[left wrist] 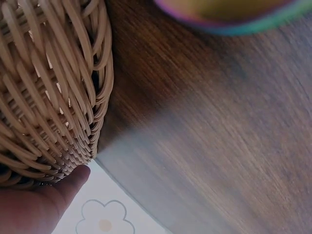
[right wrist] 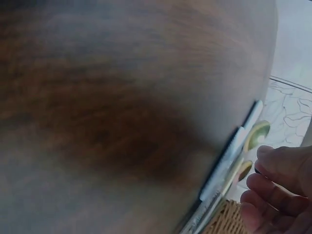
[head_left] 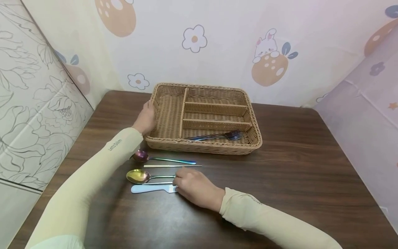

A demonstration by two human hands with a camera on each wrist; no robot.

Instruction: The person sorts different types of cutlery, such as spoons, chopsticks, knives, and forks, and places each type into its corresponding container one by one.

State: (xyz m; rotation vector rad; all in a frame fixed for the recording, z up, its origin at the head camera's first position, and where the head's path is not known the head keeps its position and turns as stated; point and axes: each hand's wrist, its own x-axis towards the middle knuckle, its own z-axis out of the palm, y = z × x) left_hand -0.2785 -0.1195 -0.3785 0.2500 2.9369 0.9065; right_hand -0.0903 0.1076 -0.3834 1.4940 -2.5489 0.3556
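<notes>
My left hand grips the left rim of a divided wicker basket; its thumb also shows against the weave in the left wrist view. In the basket's front compartment lie dark, shiny forks. My right hand is low over the right ends of a gold spoon and a knife with a pale blue handle. A thin silver rod lies between these two. In the right wrist view the thumb and fingers are bent close together; whether they pinch anything is unclear.
Behind the gold spoon lie a white chopstick with a dark tip and a purple spoon with a rainbow handle. All rest on a dark wooden table. Patterned wall coverings border its back and sides.
</notes>
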